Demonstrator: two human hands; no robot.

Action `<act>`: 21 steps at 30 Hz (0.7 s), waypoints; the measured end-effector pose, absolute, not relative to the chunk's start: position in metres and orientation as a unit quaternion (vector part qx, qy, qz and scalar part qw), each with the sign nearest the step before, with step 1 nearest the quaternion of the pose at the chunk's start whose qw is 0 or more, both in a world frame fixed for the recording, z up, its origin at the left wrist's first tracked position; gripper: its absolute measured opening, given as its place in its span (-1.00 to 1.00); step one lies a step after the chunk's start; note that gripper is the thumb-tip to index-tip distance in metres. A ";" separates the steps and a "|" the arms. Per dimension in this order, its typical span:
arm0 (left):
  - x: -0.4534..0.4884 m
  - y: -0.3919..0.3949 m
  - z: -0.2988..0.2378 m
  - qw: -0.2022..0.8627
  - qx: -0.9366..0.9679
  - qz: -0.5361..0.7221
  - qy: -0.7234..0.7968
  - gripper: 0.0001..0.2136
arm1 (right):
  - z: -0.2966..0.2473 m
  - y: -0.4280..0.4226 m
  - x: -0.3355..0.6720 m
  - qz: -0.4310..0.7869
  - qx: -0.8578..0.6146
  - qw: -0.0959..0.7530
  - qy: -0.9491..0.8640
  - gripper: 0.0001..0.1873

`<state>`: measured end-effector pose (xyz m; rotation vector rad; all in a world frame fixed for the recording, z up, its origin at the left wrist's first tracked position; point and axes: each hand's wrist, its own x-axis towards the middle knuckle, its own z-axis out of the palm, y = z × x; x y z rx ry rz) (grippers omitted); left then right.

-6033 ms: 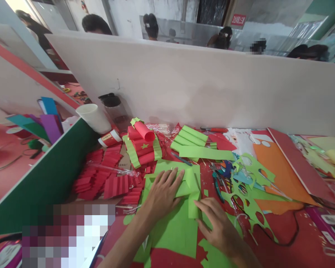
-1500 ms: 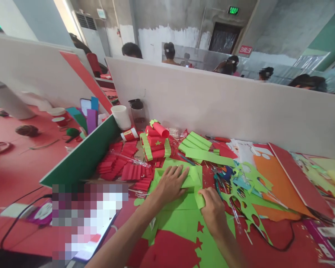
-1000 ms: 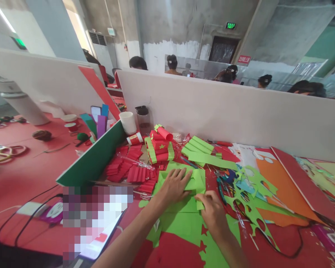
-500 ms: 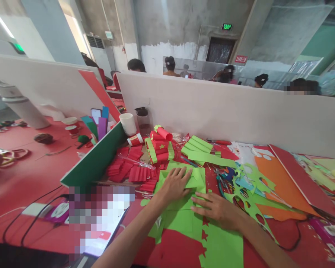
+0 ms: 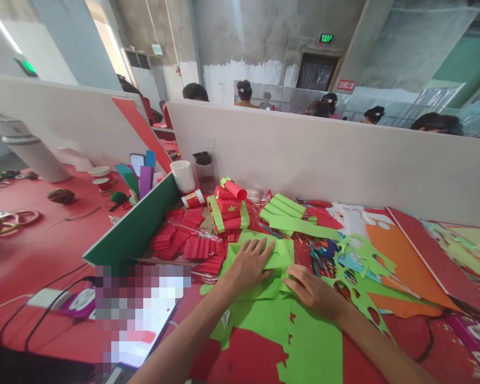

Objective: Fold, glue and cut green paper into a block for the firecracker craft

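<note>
Paper [image 5: 264,292], green, under left hand [image 5: 250,264], right hand [image 5: 314,290]

The left hand [image 5: 250,264] lies flat on the folded paper [image 5: 282,255] at the middle of the table [image 5: 400,325]. The right hand [image 5: 312,290] touches the paper's near right corner. Pleats [image 5: 184,244] lie to its left, strips [image 5: 285,210] and a lantern [image 5: 229,208] behind it, and scissors [image 5: 315,261] just to its right. A cup [image 5: 183,176] and a jar [image 5: 204,169] stand by the partition [image 5: 324,154].
</note>
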<state>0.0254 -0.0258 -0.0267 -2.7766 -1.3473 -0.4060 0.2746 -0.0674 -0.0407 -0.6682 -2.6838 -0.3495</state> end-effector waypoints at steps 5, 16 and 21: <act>0.026 -0.025 -0.030 0.025 -0.891 -0.138 -0.432 -0.30 | -0.042 -0.073 0.272 -0.131 -0.249 0.177 -0.943 -0.69; 0.024 -0.025 -0.032 0.040 -0.893 -0.139 -0.426 -0.32 | -0.022 -0.085 0.263 -0.055 -0.313 0.217 -0.923 -0.70; 0.024 -0.024 -0.032 0.041 -0.896 -0.131 -0.422 -0.30 | -0.018 -0.072 0.260 0.023 -0.391 0.284 -0.875 -0.76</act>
